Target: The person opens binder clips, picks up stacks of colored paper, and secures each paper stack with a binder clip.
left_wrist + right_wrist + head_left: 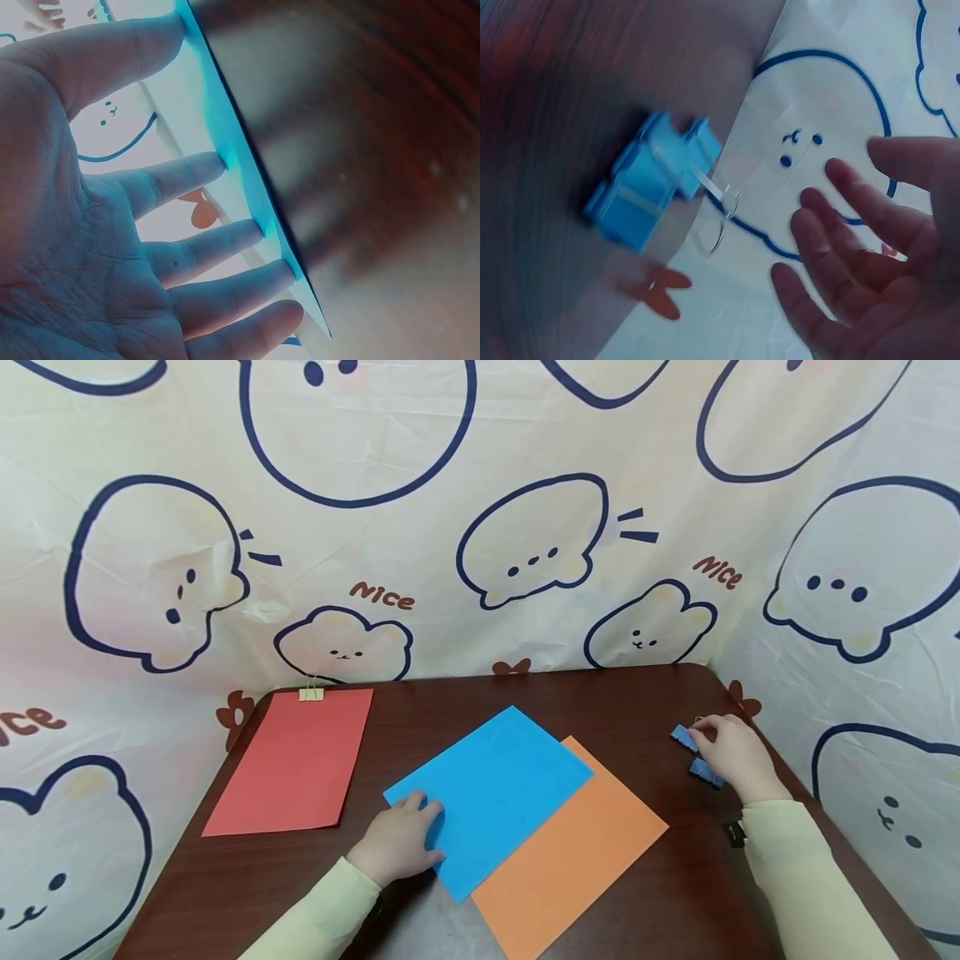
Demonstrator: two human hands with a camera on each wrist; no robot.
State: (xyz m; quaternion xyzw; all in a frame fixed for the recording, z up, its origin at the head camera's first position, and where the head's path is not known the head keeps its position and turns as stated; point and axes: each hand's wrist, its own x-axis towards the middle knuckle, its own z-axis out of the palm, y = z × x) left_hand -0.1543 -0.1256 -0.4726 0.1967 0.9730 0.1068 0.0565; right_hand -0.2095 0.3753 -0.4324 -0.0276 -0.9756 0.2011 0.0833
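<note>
Fingertips of my left hand (pixel 401 839) rest on the lower left edge of a blue sheet of paper (pixel 495 793), fingers spread. In the left wrist view, the fingertips touch the sheet's surface near its edge. Under the blue sheet, partly covered and turned at an angle, lies an orange sheet (pixel 573 852). My right hand (pixel 738 756) is over the right side of the table, close to two blue binder clips, one farther back (pixel 684 737) and one nearer (pixel 707 772). In the right wrist view its fingers are loosely bent, apart from the clips (pixel 641 195), holding nothing.
A red sheet (pixel 296 764) lies at the left of the brown table (pixel 450 693), with a pale yellow binder clip (pixel 311 694) on its far edge. Patterned cloth (pixel 435 543) with bear drawings hangs behind the table and along both sides.
</note>
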